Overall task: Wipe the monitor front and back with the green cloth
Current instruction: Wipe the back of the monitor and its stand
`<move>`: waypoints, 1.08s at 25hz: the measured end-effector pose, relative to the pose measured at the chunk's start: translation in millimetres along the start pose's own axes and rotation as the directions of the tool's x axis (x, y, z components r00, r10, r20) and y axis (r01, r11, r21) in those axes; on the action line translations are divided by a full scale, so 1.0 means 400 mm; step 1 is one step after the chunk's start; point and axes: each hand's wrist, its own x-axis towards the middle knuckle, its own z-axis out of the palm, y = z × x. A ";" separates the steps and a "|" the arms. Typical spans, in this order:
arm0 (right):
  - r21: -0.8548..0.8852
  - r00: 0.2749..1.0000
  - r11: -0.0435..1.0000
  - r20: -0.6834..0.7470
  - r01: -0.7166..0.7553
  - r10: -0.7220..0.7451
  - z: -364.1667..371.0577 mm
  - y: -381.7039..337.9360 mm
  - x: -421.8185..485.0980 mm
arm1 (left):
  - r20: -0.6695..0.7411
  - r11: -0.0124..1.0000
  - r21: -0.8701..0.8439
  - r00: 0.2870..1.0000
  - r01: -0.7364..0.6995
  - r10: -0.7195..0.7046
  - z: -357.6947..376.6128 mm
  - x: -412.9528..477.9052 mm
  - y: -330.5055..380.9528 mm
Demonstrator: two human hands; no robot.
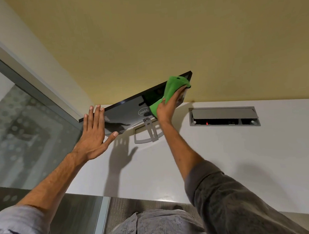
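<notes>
The left hand [94, 133], fingers spread flat, braced the monitor [126, 111] standing on the desk [225, 157]; farther on, the right hand [167, 106] gripped the green cloth [173, 87] against its back. Back wiping looked underway; the front could not be judged

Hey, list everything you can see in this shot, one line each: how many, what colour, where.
glossy black monitor: one, black, on the desk, back facing the camera
green microfibre cloth: one, green, on the monitor's back towards its right end
grey metal stand: one, silver-grey, under the monitor
grey flap-lidded cable box: one, grey, recessed in the desk right of the monitor
white desk: one, white, against the wall
yellow wall: one, yellow, behind the desk
glass partition: one, grey-framed, at left
grey shirt: one, grey, bottom
left hand: one, flat against the monitor's left end
right hand: one, on the cloth, fingertips hidden
</notes>
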 end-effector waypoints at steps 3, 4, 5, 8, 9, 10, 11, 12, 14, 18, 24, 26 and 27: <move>0.009 0.989 1.000 0.145 0.016 -0.018 0.065 0.020 -0.147 | 0.005 1.000 -0.001 1.000 0.003 -0.003 0.000 0.003 0.001; 0.001 0.978 1.000 0.208 0.012 -0.011 0.089 0.030 -0.201 | 0.004 1.000 -0.003 1.000 0.004 -0.004 0.000 0.002 0.002; -0.006 0.964 1.000 0.267 0.008 -0.006 0.108 0.037 -0.250 | 0.003 1.000 -0.007 1.000 0.006 -0.006 0.001 0.001 0.004; -0.003 0.944 0.999 0.327 0.036 -0.033 0.137 0.048 -0.317 | -0.004 1.000 -0.008 1.000 -0.002 0.002 0.002 -0.005 0.005; -0.003 0.949 0.999 0.313 0.033 -0.030 0.136 0.045 -0.308 | -0.006 1.000 -0.005 1.000 -0.004 0.004 0.002 -0.005 0.003; 0.004 0.958 1.000 0.286 0.022 -0.022 0.130 0.039 -0.290 | -0.006 1.000 -0.002 1.000 -0.005 0.005 0.001 -0.004 0.001; 0.005 0.968 1.000 0.252 0.011 -0.012 0.119 0.034 -0.263 | -0.004 1.000 0.001 1.000 -0.005 0.005 0.000 -0.003 -0.002; 0.004 0.978 1.000 0.208 0.005 -0.006 0.106 0.029 -0.230 | 0.000 1.000 0.004 1.000 -0.004 0.004 0.001 -0.003 -0.006; 0.002 0.994 1.000 0.112 0.003 -0.003 0.066 0.020 -0.144 | 0.001 1.000 0.006 1.000 -0.003 0.003 0.004 -0.004 -0.010; -0.001 0.997 0.998 -0.053 -0.062 0.062 -0.023 0.033 0.063 | -0.002 1.000 0.010 1.000 -0.013 0.013 0.007 -0.002 -0.011; 0.000 0.997 0.997 -0.015 -0.079 0.079 0.004 -0.004 -0.011 | -0.007 1.000 -0.015 1.000 0.010 -0.011 0.016 -0.001 -0.007; 0.002 0.998 1.000 0.066 -0.024 0.024 0.058 0.001 -0.121 | -0.003 1.000 -0.013 1.000 0.012 -0.012 0.016 0.002 -0.010; -0.010 0.993 1.000 0.116 -0.006 0.007 0.087 0.008 -0.178 | -0.006 1.000 -0.015 1.000 0.016 -0.016 0.017 0.005 -0.009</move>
